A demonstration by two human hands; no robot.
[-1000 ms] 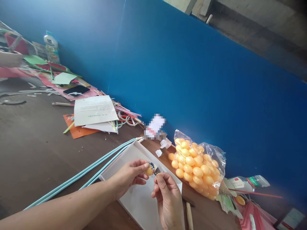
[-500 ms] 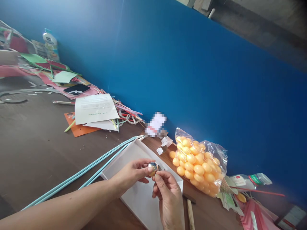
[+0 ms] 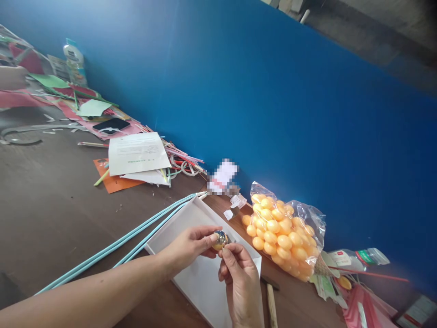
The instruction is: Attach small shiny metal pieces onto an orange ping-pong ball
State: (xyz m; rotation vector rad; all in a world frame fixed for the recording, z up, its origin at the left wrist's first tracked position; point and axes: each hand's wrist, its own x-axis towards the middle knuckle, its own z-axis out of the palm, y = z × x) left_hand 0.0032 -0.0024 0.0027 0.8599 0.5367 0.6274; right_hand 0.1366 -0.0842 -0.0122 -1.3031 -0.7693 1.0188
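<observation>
My left hand (image 3: 186, 248) pinches a small orange ball (image 3: 220, 240) that has a shiny silvery patch on top, holding it above a shallow white tray (image 3: 177, 232). My right hand (image 3: 241, 280) comes up from below with its fingers closed at the ball's right side; thumb and forefinger touch the ball. Whether something thin sits between those fingers is hidden. A clear plastic bag of several orange balls (image 3: 282, 234) lies just right of the tray.
Long pale-blue strips (image 3: 112, 248) run left from the tray over the brown table (image 3: 48, 200). Papers (image 3: 136, 152), an orange sheet, coloured straws, a phone (image 3: 111, 124) and a bottle (image 3: 73, 57) lie along the blue wall (image 3: 273, 114). More bottles and scraps sit at the right.
My right hand has closed in on the ball; a small dark strip seen at its fingertips a second ago no longer shows. The ball has turned slightly. The view has shifted a little.
</observation>
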